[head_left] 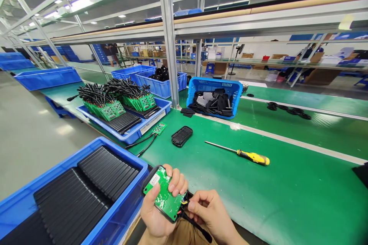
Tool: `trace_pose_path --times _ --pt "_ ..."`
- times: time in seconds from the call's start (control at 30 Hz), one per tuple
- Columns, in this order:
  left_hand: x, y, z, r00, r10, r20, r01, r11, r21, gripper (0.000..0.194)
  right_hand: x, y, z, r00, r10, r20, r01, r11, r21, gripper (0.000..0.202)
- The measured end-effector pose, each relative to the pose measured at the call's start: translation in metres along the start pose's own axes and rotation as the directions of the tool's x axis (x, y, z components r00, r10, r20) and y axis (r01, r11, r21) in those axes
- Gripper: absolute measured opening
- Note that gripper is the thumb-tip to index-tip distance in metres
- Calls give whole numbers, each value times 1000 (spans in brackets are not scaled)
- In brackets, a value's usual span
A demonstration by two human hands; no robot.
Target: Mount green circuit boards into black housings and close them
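Note:
My left hand (161,206) is wrapped round a black plastic housing with a green circuit board (166,193) lying in it, a white label near the board's upper end. At the board's lower end, coloured wires run to a thick black cable (198,227). My right hand (211,212) pinches the black cable and wires there between thumb and fingers. Beyond my hands, a ribbed black housing part (182,136) lies on the green bench. A loose circuit board (159,128) with black cables rests left of it. To the right lies a yellow-handled screwdriver (253,157).
A blue bin (143,166) of ribbed black housings stands at my left. Behind it, a blue tray (126,138) carries cabled boards. A blue basket (238,97) of black pieces stands near a metal post (168,46). Black rings (290,110) lie at the far right.

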State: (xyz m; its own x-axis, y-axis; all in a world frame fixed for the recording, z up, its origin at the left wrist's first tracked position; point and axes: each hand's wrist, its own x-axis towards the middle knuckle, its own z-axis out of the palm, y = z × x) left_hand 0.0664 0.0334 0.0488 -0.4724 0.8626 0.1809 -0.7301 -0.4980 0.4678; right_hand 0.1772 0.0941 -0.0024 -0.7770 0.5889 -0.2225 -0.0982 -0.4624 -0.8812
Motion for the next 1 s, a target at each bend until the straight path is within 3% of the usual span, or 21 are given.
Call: trace_pose_path --times 0.33,0.47,0.57,0.67,0.8,0.9,1.0 --pt "3 -4 -5 972 -65 225 21 981 192 29 3 14 -5 998 -57 -14 57 997 -46 47" --pt "11 -3 -9 982 -122 142 114 991 64 27 2 11 -3 998 -54 -34 54 998 -11 48" --pt "18 -4 -11 974 -224 46 228 968 -108 22 1 2 -1 992 -72 99 67 997 49 48" --pt "23 -7 -10 964 -265 36 267 952 -152 20 2 1 1 981 -77 176 63 994 84 50" --pt "24 -15 -8 967 -247 57 253 959 -130 20 8 14 0 984 -125 125 106 983 149 49" --pt "26 -24 -9 950 -308 40 311 946 -91 20 10 18 -9 982 -109 156 70 969 238 52" --pt "40 -33 -13 903 -429 4 421 888 187 30 5 9 -28 973 -54 222 -29 934 356 56"
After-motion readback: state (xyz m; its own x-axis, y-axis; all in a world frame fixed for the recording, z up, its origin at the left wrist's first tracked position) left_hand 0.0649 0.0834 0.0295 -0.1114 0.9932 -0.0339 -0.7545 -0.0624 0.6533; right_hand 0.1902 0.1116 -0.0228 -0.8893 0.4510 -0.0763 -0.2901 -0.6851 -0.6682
